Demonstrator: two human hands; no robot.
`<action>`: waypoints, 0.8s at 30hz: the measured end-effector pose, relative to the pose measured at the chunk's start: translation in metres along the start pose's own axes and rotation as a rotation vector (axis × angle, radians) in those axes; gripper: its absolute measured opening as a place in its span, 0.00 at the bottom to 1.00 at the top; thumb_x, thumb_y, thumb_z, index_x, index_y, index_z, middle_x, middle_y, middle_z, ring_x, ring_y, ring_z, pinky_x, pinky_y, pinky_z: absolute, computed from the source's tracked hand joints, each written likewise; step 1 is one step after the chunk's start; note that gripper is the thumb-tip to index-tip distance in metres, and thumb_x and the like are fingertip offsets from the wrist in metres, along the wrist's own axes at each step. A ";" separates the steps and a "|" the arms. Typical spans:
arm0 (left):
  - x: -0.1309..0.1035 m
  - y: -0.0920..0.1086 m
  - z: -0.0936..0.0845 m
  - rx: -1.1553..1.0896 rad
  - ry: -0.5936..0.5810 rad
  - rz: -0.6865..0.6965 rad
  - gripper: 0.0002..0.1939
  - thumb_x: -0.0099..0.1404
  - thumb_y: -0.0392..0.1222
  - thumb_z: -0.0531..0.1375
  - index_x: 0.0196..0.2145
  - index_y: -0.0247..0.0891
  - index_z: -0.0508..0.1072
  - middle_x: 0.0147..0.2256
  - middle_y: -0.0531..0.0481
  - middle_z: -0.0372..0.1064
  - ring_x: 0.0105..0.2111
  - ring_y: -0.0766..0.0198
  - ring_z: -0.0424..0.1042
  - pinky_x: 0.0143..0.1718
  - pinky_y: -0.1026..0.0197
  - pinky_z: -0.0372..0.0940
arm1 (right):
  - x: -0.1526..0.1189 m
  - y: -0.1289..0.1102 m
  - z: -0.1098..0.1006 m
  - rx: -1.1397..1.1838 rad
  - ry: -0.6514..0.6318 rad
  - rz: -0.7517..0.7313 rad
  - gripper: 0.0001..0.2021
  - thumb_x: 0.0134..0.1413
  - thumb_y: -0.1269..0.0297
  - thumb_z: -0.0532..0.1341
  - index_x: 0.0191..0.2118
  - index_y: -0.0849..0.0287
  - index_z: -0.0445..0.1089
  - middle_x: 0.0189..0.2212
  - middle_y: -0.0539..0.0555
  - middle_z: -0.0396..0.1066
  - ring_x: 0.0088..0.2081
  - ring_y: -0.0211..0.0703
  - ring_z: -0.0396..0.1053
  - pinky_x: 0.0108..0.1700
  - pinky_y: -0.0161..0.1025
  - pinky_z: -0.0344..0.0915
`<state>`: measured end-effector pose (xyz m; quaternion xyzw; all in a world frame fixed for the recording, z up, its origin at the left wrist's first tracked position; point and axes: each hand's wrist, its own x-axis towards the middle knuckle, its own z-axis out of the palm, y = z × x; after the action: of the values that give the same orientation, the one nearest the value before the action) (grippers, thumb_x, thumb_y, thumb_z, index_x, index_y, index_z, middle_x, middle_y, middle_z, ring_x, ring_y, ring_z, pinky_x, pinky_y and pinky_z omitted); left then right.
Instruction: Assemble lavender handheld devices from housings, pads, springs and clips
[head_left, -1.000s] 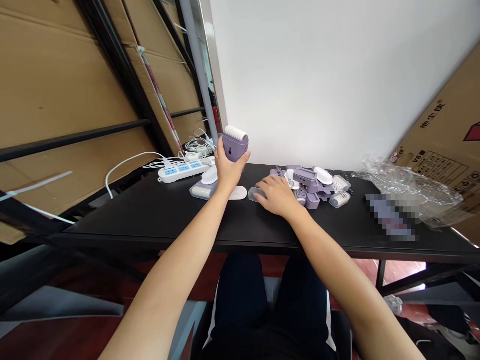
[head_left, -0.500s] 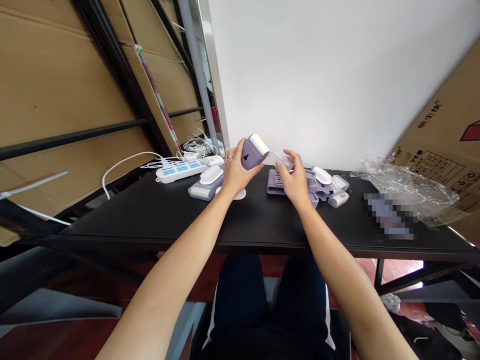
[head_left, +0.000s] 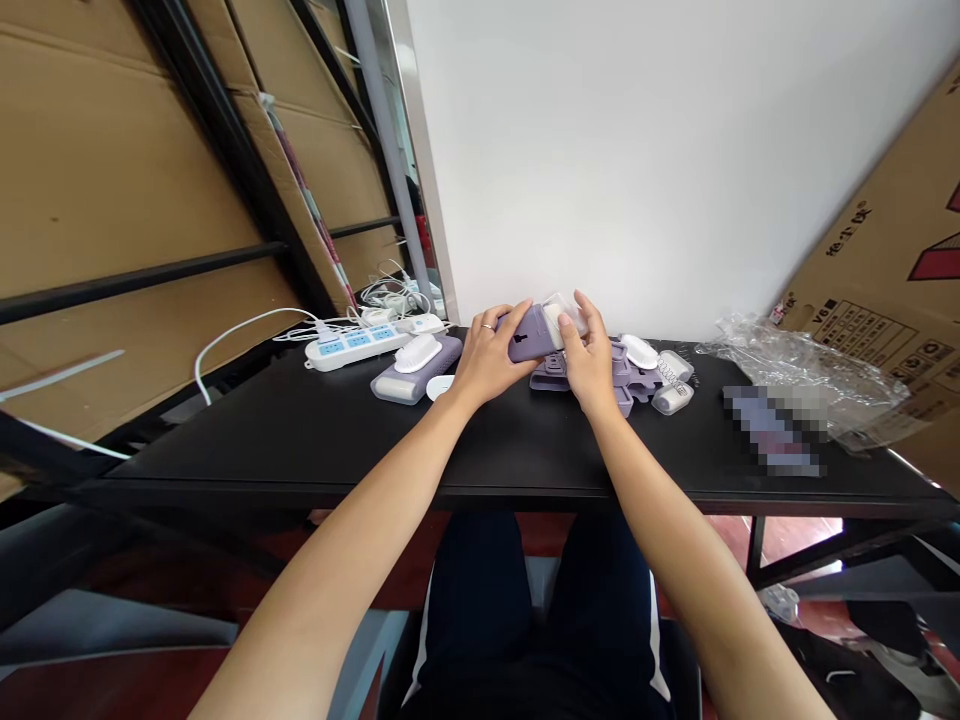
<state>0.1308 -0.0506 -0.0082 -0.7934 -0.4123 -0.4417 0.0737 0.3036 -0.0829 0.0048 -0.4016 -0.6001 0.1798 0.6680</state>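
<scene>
My left hand [head_left: 487,355] wraps round a purple handheld device [head_left: 528,338] with a white end, tilted so that the white end points right. In my right hand [head_left: 589,365] a clear plastic cap [head_left: 559,300] is pinched between thumb and fingers. The cap meets the white end of the device; whether it is fully seated I cannot tell. Left of my hands lies a similar purple device [head_left: 442,362], a white oval piece [head_left: 418,352] on top and a white disc [head_left: 438,387] beside it. Several purple plastic parts [head_left: 624,392] lie beyond and beside my right hand.
A white power strip [head_left: 352,343] with cables sits at the table's back left. At the right are another white oval piece [head_left: 639,351], a clear-capped piece [head_left: 673,399], a blurred-out object [head_left: 772,430] and crumpled clear plastic wrap [head_left: 810,370]. A large carton [head_left: 877,290] leans there.
My left hand has lowered the device and moved it right, turning its white end toward my right hand. The clear cap now touches that end.
</scene>
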 end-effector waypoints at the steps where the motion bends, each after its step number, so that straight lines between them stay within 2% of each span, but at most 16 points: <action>1: 0.000 0.000 0.000 -0.001 0.003 -0.005 0.46 0.58 0.47 0.71 0.70 0.48 0.59 0.60 0.40 0.62 0.60 0.44 0.63 0.65 0.43 0.58 | 0.000 0.001 0.001 -0.008 -0.005 -0.005 0.29 0.65 0.44 0.58 0.65 0.54 0.64 0.67 0.59 0.64 0.69 0.52 0.59 0.69 0.52 0.58; 13: 0.000 -0.002 0.000 -0.004 0.041 -0.026 0.44 0.59 0.47 0.70 0.70 0.48 0.60 0.60 0.40 0.61 0.61 0.43 0.62 0.65 0.42 0.59 | -0.004 -0.001 0.002 -0.090 -0.101 0.052 0.30 0.64 0.46 0.59 0.66 0.54 0.62 0.62 0.62 0.68 0.63 0.54 0.66 0.62 0.53 0.65; 19: 0.000 -0.003 0.000 0.020 0.032 -0.018 0.43 0.59 0.47 0.69 0.70 0.47 0.61 0.60 0.40 0.61 0.60 0.44 0.63 0.65 0.43 0.59 | -0.005 0.000 0.002 -0.071 -0.093 0.052 0.29 0.63 0.47 0.60 0.65 0.54 0.64 0.62 0.61 0.69 0.61 0.54 0.67 0.62 0.52 0.65; 24: -0.001 0.000 -0.002 0.048 0.024 -0.027 0.42 0.60 0.47 0.69 0.69 0.47 0.62 0.60 0.40 0.62 0.60 0.44 0.63 0.63 0.45 0.59 | -0.006 0.003 0.004 -0.065 -0.096 0.038 0.29 0.63 0.47 0.61 0.65 0.54 0.64 0.63 0.60 0.68 0.64 0.54 0.65 0.64 0.53 0.63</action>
<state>0.1295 -0.0516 -0.0077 -0.7805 -0.4325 -0.4420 0.0914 0.2996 -0.0842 -0.0009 -0.4253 -0.6294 0.1919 0.6214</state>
